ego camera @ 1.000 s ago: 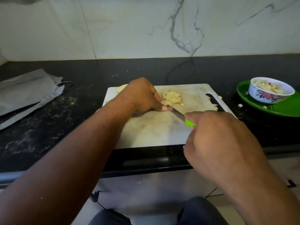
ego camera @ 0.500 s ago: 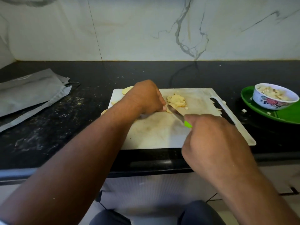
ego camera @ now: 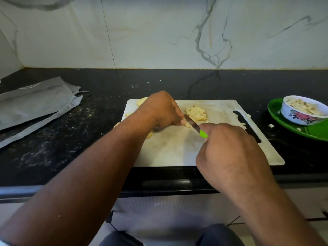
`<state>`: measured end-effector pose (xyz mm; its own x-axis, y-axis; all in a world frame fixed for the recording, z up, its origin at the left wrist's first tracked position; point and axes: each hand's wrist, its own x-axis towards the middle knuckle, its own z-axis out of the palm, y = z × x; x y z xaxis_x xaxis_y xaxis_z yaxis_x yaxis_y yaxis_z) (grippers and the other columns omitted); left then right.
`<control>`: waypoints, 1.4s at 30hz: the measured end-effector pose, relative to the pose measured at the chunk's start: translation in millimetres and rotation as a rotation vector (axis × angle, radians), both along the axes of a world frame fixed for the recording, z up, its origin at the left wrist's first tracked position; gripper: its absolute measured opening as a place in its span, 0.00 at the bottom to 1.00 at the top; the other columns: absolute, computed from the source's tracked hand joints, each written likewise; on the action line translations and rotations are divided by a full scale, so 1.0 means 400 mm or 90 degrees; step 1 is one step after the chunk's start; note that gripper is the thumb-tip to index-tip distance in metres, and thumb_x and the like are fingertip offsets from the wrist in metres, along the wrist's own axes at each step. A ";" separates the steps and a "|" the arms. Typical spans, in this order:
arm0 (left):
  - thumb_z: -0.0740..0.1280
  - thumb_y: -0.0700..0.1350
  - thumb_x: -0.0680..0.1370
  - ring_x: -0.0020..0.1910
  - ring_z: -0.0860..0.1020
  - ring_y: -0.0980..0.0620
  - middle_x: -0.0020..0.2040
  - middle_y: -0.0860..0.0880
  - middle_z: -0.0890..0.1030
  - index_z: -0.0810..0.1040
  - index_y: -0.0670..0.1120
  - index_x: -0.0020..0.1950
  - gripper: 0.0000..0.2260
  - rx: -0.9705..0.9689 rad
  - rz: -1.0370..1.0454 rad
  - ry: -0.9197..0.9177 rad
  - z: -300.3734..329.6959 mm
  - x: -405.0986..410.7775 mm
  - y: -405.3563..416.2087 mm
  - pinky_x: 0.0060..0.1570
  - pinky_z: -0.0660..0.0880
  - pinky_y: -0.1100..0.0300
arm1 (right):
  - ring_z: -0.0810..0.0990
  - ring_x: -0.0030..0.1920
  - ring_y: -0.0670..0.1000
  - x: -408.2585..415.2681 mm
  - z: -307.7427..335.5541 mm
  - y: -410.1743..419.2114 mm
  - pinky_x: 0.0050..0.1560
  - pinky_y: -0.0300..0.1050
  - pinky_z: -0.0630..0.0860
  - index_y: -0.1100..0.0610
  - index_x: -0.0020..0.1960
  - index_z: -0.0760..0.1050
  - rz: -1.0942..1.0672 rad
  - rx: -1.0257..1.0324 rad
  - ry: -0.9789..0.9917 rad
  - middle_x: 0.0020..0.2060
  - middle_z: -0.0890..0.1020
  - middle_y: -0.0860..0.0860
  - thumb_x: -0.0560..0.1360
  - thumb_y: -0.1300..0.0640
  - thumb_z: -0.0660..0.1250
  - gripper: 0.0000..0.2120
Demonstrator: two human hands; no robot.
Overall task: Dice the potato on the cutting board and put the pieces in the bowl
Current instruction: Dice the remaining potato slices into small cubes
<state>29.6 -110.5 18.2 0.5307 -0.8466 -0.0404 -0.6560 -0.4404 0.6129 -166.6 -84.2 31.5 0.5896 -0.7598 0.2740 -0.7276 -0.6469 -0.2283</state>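
Your right hand (ego camera: 229, 153) grips the knife (ego camera: 195, 126) by its green handle. Left hand (ego camera: 159, 110), fingers curled, pins a potato (ego camera: 187, 124) piece at the blade on the board (ego camera: 177, 148). Diced pile (ego camera: 196, 113) just behind. Bowl (ego camera: 301, 116) w/ pieces far right on green plate (ego camera: 316, 131).
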 end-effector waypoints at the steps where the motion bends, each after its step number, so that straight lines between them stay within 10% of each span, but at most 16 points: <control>1: 0.79 0.46 0.74 0.50 0.82 0.53 0.46 0.52 0.86 0.89 0.49 0.50 0.06 0.001 0.000 0.003 0.000 0.001 0.000 0.56 0.80 0.55 | 0.74 0.40 0.46 -0.009 -0.003 0.007 0.37 0.35 0.69 0.46 0.67 0.74 0.013 -0.002 0.001 0.48 0.80 0.45 0.76 0.53 0.63 0.19; 13: 0.75 0.47 0.78 0.37 0.81 0.59 0.37 0.58 0.85 0.88 0.52 0.50 0.03 -0.037 -0.069 0.051 0.002 0.005 0.019 0.41 0.78 0.66 | 0.80 0.47 0.63 -0.031 0.002 -0.175 0.45 0.50 0.77 0.48 0.62 0.78 -0.112 -0.028 -0.029 0.48 0.84 0.55 0.71 0.60 0.64 0.21; 27: 0.84 0.44 0.68 0.37 0.84 0.60 0.36 0.55 0.86 0.86 0.49 0.39 0.08 -0.157 -0.052 0.115 0.005 0.009 0.016 0.43 0.82 0.63 | 0.79 0.48 0.61 0.009 -0.076 -0.265 0.45 0.47 0.75 0.51 0.62 0.78 -0.077 -0.043 -0.077 0.48 0.83 0.54 0.72 0.62 0.64 0.19; 35: 0.74 0.45 0.79 0.38 0.83 0.60 0.43 0.55 0.86 0.84 0.53 0.47 0.03 -0.347 0.124 0.140 0.057 0.108 0.056 0.46 0.83 0.61 | 0.80 0.49 0.57 0.022 -0.052 -0.235 0.44 0.41 0.68 0.52 0.63 0.78 -0.024 -0.077 -0.159 0.50 0.83 0.53 0.75 0.61 0.66 0.17; 42: 0.78 0.51 0.75 0.51 0.82 0.53 0.47 0.56 0.84 0.85 0.54 0.48 0.05 -0.082 0.197 -0.010 0.043 0.213 0.092 0.58 0.78 0.51 | 0.67 0.41 0.44 0.053 -0.062 -0.139 0.36 0.32 0.61 0.47 0.69 0.73 0.074 -0.029 -0.111 0.49 0.77 0.45 0.77 0.56 0.63 0.21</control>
